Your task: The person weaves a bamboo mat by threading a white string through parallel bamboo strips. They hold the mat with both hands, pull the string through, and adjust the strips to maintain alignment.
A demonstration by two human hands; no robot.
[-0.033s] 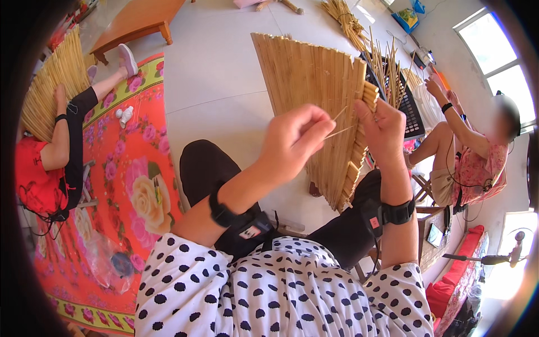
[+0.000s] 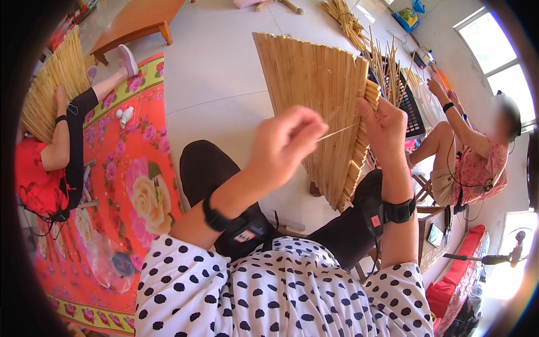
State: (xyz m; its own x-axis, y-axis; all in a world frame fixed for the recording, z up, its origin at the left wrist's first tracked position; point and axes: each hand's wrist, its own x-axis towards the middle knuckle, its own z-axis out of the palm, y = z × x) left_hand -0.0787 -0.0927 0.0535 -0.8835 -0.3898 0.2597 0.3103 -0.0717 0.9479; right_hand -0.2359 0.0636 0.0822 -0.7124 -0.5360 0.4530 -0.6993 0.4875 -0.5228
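A fan-shaped mat of pale straw stalks laid side by side stands tilted before me, its lower tip between my knees. Short cut ends of stalks run along its right edge. My right hand grips that edge, thumb on the near face and fingers behind. Left of it, my left hand is closed in a pinch on a thin pale strand, which stretches to the mat near my right thumb. Whether it is thread or a needle is too fine to tell.
At left, a person in red holds a similar mat on a floral cloth. To the right another person sits raising both hands. Beyond my mat are a black crate and a stalk bundle.
My left hand has drawn a little to the left, away from the mat, with the strand pulled out longer. The mat and right hand have shifted slightly right.
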